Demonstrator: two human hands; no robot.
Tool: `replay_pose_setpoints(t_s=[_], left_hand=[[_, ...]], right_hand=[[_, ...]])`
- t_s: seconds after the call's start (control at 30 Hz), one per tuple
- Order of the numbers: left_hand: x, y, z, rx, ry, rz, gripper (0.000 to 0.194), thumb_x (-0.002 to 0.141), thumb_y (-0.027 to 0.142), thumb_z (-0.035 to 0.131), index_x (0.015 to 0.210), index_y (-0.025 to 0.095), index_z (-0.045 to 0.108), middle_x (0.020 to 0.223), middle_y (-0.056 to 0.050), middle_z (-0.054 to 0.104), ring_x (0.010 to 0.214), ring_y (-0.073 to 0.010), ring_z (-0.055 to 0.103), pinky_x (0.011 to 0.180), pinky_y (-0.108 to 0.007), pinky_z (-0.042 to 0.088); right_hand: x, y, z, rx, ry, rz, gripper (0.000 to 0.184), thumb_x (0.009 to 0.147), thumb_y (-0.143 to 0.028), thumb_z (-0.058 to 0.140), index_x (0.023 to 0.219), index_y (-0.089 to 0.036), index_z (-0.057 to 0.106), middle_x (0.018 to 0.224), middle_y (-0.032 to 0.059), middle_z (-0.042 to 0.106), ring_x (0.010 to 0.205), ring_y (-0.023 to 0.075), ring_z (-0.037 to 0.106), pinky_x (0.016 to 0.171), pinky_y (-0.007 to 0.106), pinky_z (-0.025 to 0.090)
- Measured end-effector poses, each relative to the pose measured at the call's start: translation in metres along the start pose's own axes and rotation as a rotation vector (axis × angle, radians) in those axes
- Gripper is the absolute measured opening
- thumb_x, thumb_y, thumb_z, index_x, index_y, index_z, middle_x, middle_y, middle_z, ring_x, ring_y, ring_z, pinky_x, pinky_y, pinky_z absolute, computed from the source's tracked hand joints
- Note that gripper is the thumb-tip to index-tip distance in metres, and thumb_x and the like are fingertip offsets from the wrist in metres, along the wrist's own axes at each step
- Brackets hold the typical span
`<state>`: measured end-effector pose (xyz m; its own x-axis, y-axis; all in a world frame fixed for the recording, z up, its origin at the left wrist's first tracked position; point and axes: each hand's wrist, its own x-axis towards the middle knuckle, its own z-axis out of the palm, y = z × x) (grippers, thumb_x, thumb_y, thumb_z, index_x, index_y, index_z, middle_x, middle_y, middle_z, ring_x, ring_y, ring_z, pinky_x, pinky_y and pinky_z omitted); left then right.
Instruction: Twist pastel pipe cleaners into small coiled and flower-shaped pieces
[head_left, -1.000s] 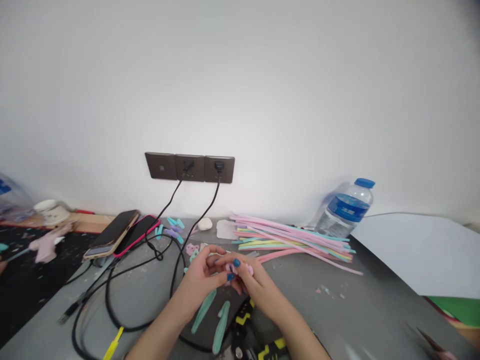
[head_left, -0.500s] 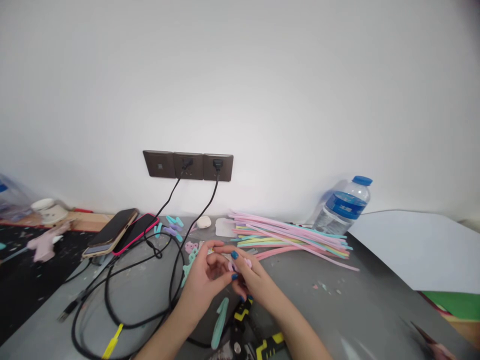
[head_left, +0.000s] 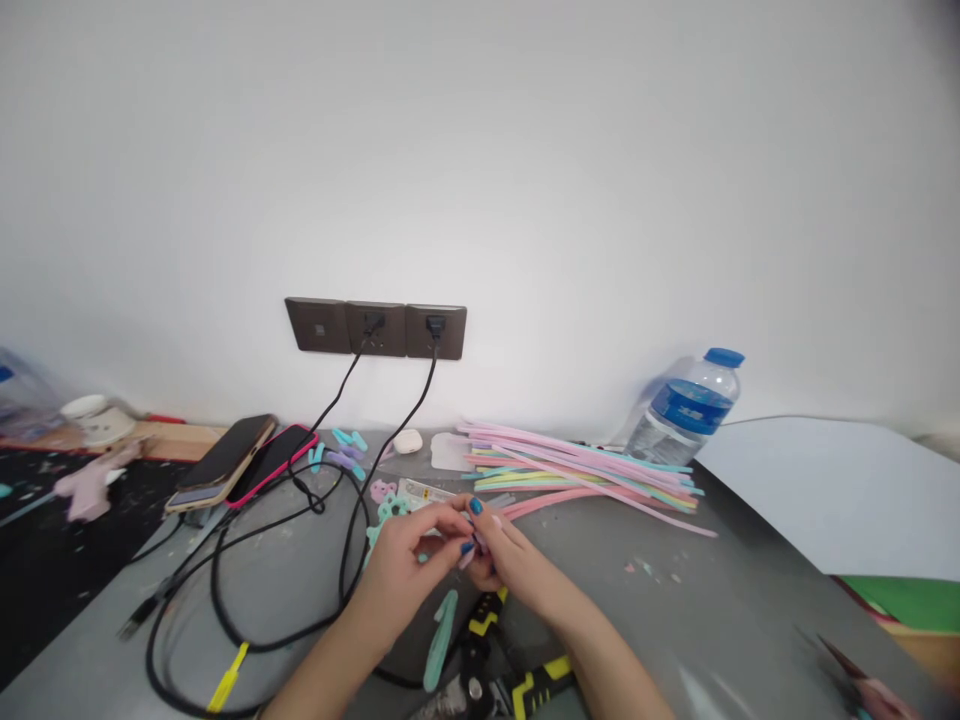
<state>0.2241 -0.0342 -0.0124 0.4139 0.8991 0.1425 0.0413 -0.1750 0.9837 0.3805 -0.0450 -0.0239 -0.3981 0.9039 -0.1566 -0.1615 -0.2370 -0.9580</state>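
My left hand [head_left: 412,562] and my right hand [head_left: 514,560] meet above the middle of the grey table, fingertips with blue nails together. Between them is a small bent pink pipe cleaner [head_left: 466,560], mostly covered by the fingers. My left thumb and index finger pinch its near side, while the right fingers curl around the other. Just left of the hands lie curled mint pipe cleaner shapes [head_left: 391,505] and a pink one [head_left: 382,490]. Below sit a folded mint pipe cleaner bundle [head_left: 440,640] and black-and-yellow pliers [head_left: 474,685].
A pile of pastel pipe cleaners [head_left: 577,465] lies behind, near a tilted water bottle [head_left: 686,410]. Black cables [head_left: 214,590] loop across the left side beside two phones [head_left: 225,465]. White paper [head_left: 832,490] covers the right; a pink glue gun [head_left: 90,490] lies far left.
Both hands have drawn closer together and slightly lower, closing more over the pink pipe cleaner. A clear printed package behind them now shows more.
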Motion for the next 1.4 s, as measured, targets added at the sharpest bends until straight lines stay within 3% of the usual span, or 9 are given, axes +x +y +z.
replay_pose_setpoints(t_s=[0.17,0.3,0.4,0.5,0.6,0.83,1.13,1.4], left_hand=[[0.000,0.002,0.000,-0.060,-0.035,-0.072,0.031,0.072,0.013,0.066,0.102,0.018,0.059,0.068,0.000,0.068,0.064,-0.0151,0.064,0.060,-0.022,0.051],[-0.002,0.010,-0.004,0.085,-0.106,0.032,0.024,0.071,0.013,0.068,0.094,0.019,0.064,0.075,-0.001,0.069,0.066,-0.0148,0.064,0.062,-0.022,0.052],[-0.002,0.011,-0.003,0.130,-0.071,0.078,0.015,0.072,0.016,0.069,0.086,0.019,0.064,0.076,-0.001,0.067,0.065,-0.0140,0.063,0.061,-0.021,0.052],[-0.002,0.008,0.000,0.125,-0.020,0.083,0.013,0.071,0.016,0.070,0.082,0.019,0.065,0.076,-0.001,0.066,0.066,-0.0146,0.063,0.060,-0.021,0.052],[-0.001,0.005,0.000,0.130,-0.055,0.084,0.022,0.071,0.016,0.071,0.093,0.019,0.069,0.081,-0.004,0.071,0.071,-0.0171,0.066,0.064,-0.023,0.053],[-0.003,0.010,-0.012,0.348,-0.193,0.260,0.035,0.087,0.013,0.049,0.114,0.023,0.069,0.103,-0.009,0.073,0.096,-0.0211,0.067,0.086,-0.030,0.050],[-0.003,0.012,-0.014,0.397,-0.195,0.285,0.035,0.087,0.016,0.051,0.115,0.025,0.069,0.087,-0.007,0.073,0.081,-0.0181,0.067,0.078,-0.026,0.050],[0.002,0.000,-0.009,0.389,-0.079,0.276,0.021,0.081,0.013,0.060,0.091,0.024,0.076,0.083,-0.006,0.073,0.079,-0.0193,0.066,0.074,-0.027,0.049]], right_hand=[[-0.007,0.000,-0.003,-0.122,-0.011,0.071,0.056,0.082,-0.074,0.040,0.092,-0.020,0.050,0.056,-0.0081,0.033,0.045,0.0075,0.023,0.043,0.021,0.018],[-0.012,-0.008,-0.002,-0.239,-0.107,0.024,0.056,0.080,-0.074,0.042,0.088,-0.021,0.054,0.055,-0.0062,0.036,0.044,0.0092,0.026,0.041,0.023,0.023],[-0.013,-0.011,0.000,-0.226,-0.184,0.004,0.061,0.077,-0.081,0.033,0.082,-0.022,0.047,0.053,-0.0081,0.028,0.044,0.0088,0.019,0.041,0.023,0.018],[-0.012,-0.008,0.000,-0.247,-0.155,0.006,0.061,0.077,-0.083,0.029,0.081,-0.023,0.041,0.053,-0.0082,0.029,0.044,0.0087,0.020,0.042,0.024,0.018],[-0.011,-0.004,-0.001,-0.268,-0.128,0.026,0.064,0.076,-0.084,0.023,0.075,-0.022,0.037,0.050,-0.0082,0.030,0.044,0.0087,0.021,0.042,0.024,0.018],[-0.010,-0.010,0.000,-0.154,-0.240,0.022,0.063,0.076,-0.084,0.025,0.066,-0.023,0.034,0.048,-0.0098,0.024,0.041,0.0067,0.016,0.040,0.022,0.014],[-0.005,-0.001,-0.001,-0.085,-0.099,0.029,0.059,0.080,-0.079,0.031,0.078,-0.021,0.043,0.046,-0.0112,0.026,0.039,0.0068,0.016,0.038,0.021,0.015],[-0.006,-0.002,0.003,-0.146,-0.083,0.023,0.062,0.075,-0.083,0.032,0.083,-0.023,0.040,0.048,-0.0113,0.027,0.041,0.0075,0.019,0.039,0.021,0.018]])
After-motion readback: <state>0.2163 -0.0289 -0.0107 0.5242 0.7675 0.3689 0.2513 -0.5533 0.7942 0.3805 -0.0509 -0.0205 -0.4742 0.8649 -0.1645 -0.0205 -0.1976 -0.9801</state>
